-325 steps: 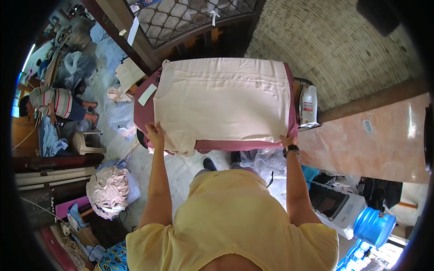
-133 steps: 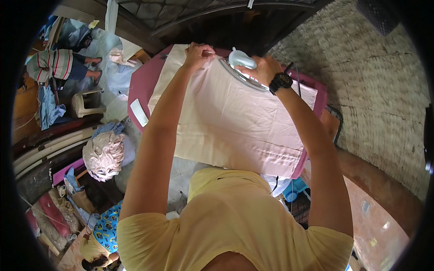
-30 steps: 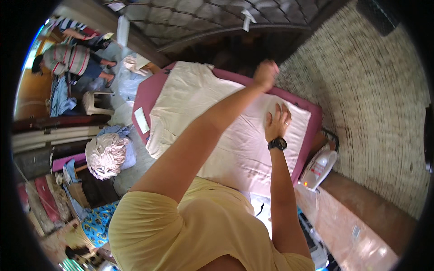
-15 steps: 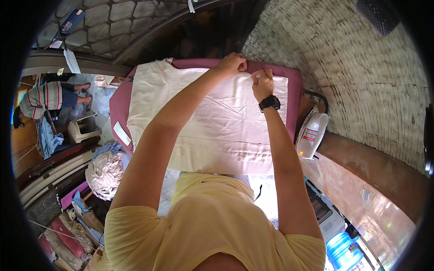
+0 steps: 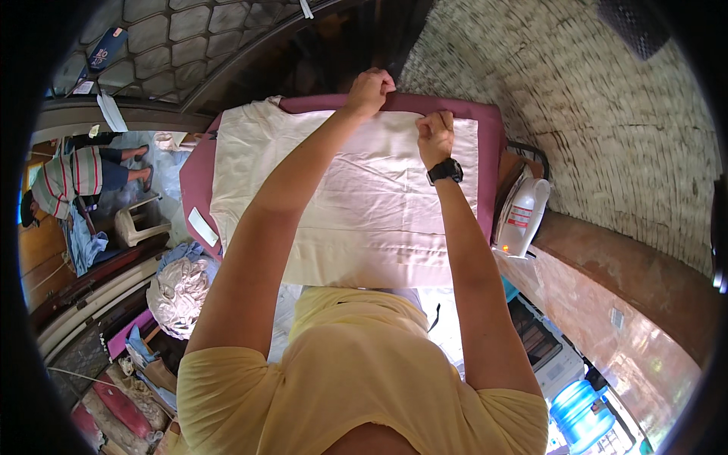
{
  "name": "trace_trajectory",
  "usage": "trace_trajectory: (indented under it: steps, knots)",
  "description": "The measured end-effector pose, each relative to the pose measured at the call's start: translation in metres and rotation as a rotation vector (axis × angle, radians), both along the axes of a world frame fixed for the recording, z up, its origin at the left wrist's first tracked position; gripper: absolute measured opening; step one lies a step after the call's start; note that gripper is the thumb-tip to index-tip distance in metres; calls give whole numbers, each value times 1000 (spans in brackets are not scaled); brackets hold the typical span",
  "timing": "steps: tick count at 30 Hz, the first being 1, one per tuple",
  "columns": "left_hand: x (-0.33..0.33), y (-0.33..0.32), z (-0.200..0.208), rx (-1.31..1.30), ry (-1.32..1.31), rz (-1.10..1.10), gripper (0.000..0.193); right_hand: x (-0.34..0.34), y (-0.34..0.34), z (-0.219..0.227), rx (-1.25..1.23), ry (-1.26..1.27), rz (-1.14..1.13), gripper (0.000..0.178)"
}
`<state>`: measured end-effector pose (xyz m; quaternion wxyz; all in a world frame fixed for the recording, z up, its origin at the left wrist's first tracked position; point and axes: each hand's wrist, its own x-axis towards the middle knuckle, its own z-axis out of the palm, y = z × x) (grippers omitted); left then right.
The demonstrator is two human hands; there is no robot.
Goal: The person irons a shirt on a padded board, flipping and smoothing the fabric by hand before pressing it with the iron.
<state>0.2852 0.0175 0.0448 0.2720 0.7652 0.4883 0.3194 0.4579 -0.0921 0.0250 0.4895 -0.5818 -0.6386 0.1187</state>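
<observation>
A cream shirt [image 5: 349,205] lies spread over an ironing board with a maroon cover [image 5: 199,171]. Light creases run across its middle, and its near edge hangs toward my body. My left hand [image 5: 369,92] is over the far edge of the board, fingers curled closed just past the cloth; whatever they hold, if anything, is hidden. To its right, my right hand [image 5: 436,140], with a black watch [image 5: 445,171] at the wrist, has its fingers pinched at the shirt's far edge.
A white iron [image 5: 523,216] with a lit orange light stands at the board's right end. A crumpled pale cloth bundle [image 5: 180,294] lies to the left, near a plastic stool [image 5: 140,221]. Another person [image 5: 83,173] is at the far left. A rough wall [image 5: 576,114] rises at the far right.
My left hand has moved left and farther away, past the shirt's edge. The right hand has shifted slightly left, and the gap between the hands has widened.
</observation>
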Motion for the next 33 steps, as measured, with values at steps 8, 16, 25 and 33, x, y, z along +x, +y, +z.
trace_trajectory:
  steps: [8, 16, 25, 33]
  knots:
    - [13, -27, 14, -9, 132, -123, 18, 16, -7, 17, -36, -11, -94, 23]
    - [42, -53, 18, 236, 210, -256, 26, 175, -159, 69, -606, -603, -1045, 60]
    - [132, -73, 6, 54, 155, -410, 22, 215, -157, 80, -574, -32, -638, 56]
    - [116, -33, -2, -177, -75, -510, 24, 79, -144, 124, -515, -534, -253, 59]
